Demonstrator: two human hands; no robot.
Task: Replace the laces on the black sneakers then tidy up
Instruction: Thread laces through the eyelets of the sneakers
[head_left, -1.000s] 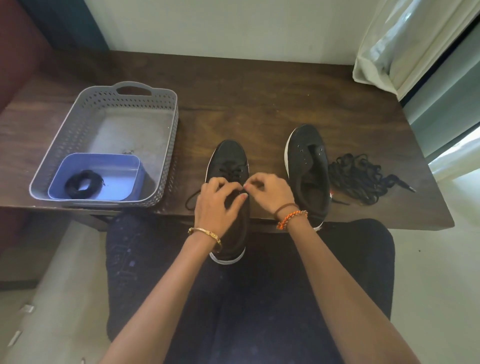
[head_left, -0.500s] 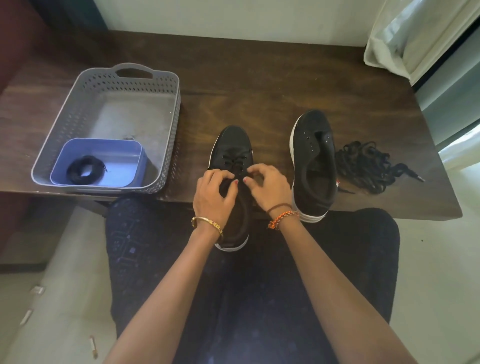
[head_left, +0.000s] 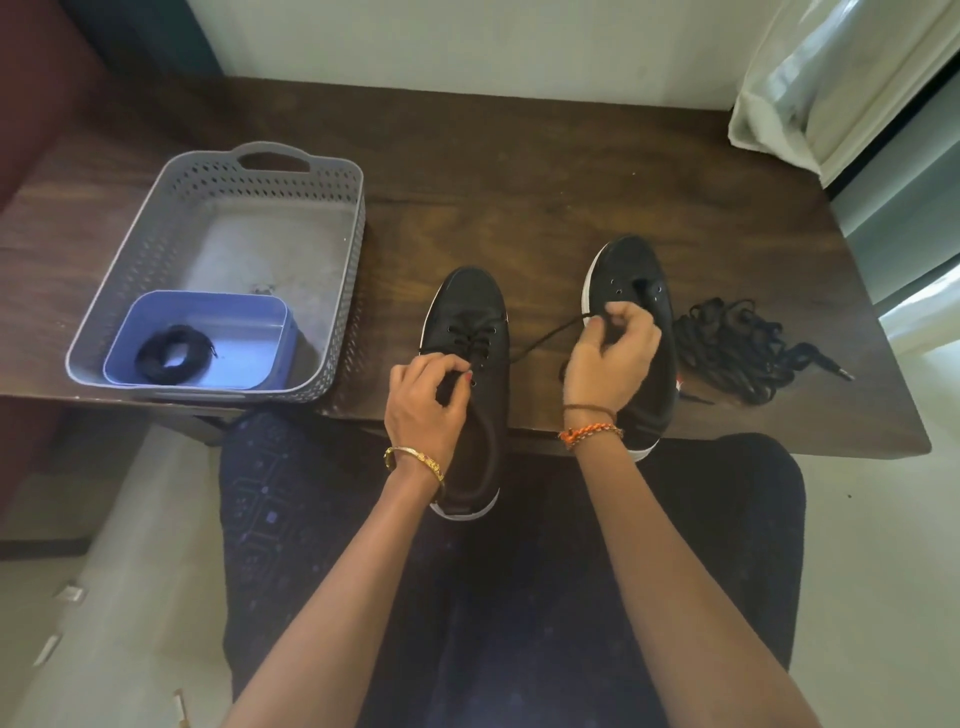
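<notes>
Both sneakers sit on the table (head_left: 545, 171) with toes pointing away from the person, long axes running front to back, heels at the near edge. The left sneaker (head_left: 470, 332) is partly laced, and its heel hangs off the table edge over the lap. The right sneaker (head_left: 636, 291) stands just to its right, eyelets bare. Left hand (head_left: 426, 400) sits curled over the left sneaker's tongue, fingertips pinching the lace (head_left: 545, 340) at the eyelets. Right hand (head_left: 610, 358) is over the right sneaker, fingers curled tight, pinching the lace's free end; the lace runs taut in a slant from the left sneaker up to that hand. Right of the right sneaker lies a loose pile of laces (head_left: 737, 348). Well left of the left sneaker is a grey basket (head_left: 171, 208), holding a blue tub (head_left: 270, 322) with a coiled lace (head_left: 174, 354) in it.
</notes>
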